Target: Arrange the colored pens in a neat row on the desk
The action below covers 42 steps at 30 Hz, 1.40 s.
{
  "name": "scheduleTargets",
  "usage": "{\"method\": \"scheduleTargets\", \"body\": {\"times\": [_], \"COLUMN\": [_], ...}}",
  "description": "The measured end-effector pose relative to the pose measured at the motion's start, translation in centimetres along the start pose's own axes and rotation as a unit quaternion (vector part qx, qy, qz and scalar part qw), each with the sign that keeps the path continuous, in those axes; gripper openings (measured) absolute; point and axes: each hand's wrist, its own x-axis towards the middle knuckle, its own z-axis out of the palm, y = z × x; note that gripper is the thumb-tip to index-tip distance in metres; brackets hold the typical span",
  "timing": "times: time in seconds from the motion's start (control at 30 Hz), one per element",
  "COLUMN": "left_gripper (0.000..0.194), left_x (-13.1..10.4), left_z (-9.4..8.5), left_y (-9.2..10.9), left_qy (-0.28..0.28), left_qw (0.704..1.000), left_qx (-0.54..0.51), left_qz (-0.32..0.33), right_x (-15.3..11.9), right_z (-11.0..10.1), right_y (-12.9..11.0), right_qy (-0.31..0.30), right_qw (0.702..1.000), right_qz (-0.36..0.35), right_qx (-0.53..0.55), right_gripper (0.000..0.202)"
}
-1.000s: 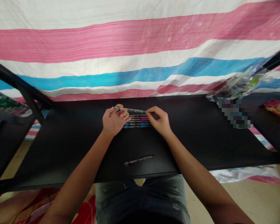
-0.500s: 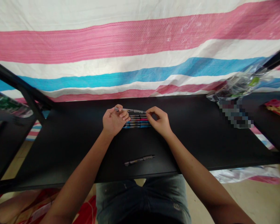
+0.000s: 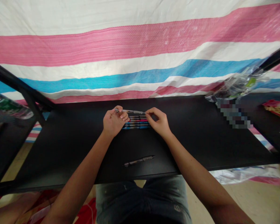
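A slim clear-and-grey pen (image 3: 133, 111) is held level between my two hands, just above the black table (image 3: 189, 133). My left hand (image 3: 114, 120), palm partly turned up, has its fingers closed round the pen's left end. At the pen's right tip, my right hand (image 3: 159, 120) pinches with thumb and forefinger. Below the held pen lies a row of several pens (image 3: 137, 123), with grey, pink and blue barrels, its ends partly hidden by my hands. Nearer the front edge, a single dark grey pen (image 3: 139, 160) lies slightly slanted.
A striped plastic sheet (image 3: 130, 71) hangs behind the table. Black metal bars (image 3: 30, 96) rise at the left, beside a green bottle (image 3: 10, 105). A clear plastic bag (image 3: 235, 85) sits at the back right, with a pixelated object (image 3: 235, 113) before it.
The hands keep the same grip on the pen and have hardly moved. The whole view has shifted slightly.
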Motion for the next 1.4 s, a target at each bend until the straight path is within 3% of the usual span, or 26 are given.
{"method": "scheduleTargets", "body": {"times": [0.67,1.1,1.4], "left_gripper": [0.033,0.035,0.026], "left_x": [0.05,0.22,0.19], "left_z": [0.01,-0.41,-0.50], "left_y": [-0.04,0.07,-0.03], "left_qy": [0.011,-0.009,-0.032], "left_qw": [1.000,0.999,0.997], "left_qx": [0.009,0.049,0.062], "left_qz": [0.003,0.013,0.018], "right_x": [0.10,0.04,0.13], "right_z": [0.09,0.11,0.05], "right_y": [-0.24,-0.17,-0.22], "right_qy": [-0.006,-0.015,-0.013], "right_qw": [1.000,1.000,1.000], "right_qz": [0.000,-0.001,0.014], "right_qx": [0.000,-0.003,-0.009], "right_gripper": [0.005,0.003,0.004]}}
